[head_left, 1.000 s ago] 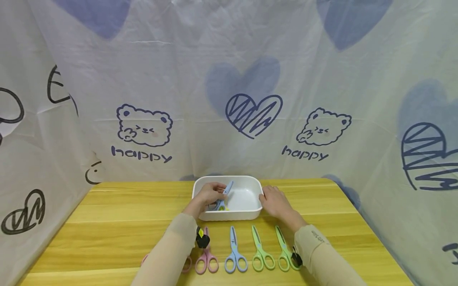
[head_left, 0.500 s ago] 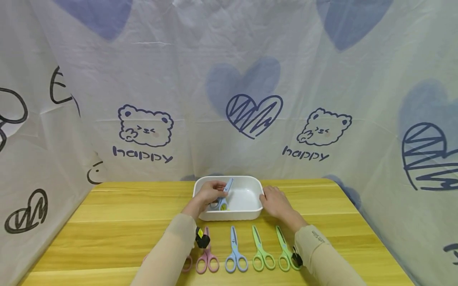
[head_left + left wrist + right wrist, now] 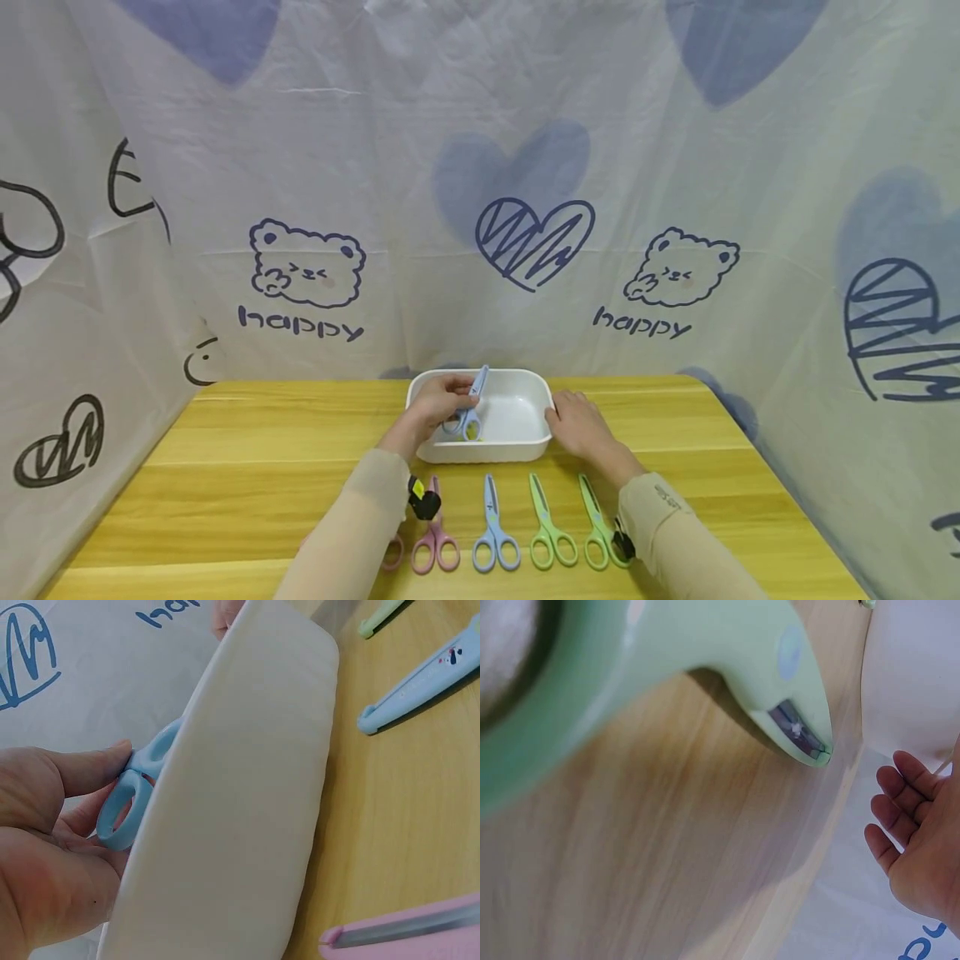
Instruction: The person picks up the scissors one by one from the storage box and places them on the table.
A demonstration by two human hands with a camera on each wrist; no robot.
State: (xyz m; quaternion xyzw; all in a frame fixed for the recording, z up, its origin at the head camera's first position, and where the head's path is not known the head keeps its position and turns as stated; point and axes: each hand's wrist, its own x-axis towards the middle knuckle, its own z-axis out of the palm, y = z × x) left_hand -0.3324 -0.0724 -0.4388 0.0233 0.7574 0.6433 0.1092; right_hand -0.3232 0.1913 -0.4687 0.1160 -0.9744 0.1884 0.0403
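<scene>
My left hand (image 3: 440,402) pinches a pair of light blue scissors (image 3: 480,382) over the left part of a white plastic tray (image 3: 480,452). The blades point up and away, and the handle loops hang low inside the tray. In the left wrist view, thumb and fingers close on the blue handles (image 3: 124,814) just behind the tray wall (image 3: 232,780). My right hand (image 3: 579,421) holds the tray's right rim. Its loosely bent fingers (image 3: 894,817) show beside the tray in the right wrist view, with the thumb hidden there. Something yellow-green (image 3: 472,432) shows through a scissor loop.
In front of the tray, a row of scissors lies on the wooden table (image 3: 300,450): pink scissors (image 3: 435,537), blue scissors (image 3: 492,529), and two green ones (image 3: 547,525). Another pink handle (image 3: 393,554) is partly covered by my left forearm. A printed cloth (image 3: 420,283) hangs behind.
My left hand has raised the blue scissors slightly, so their tip now reaches the tray's far rim. The right hand and the tray stay put.
</scene>
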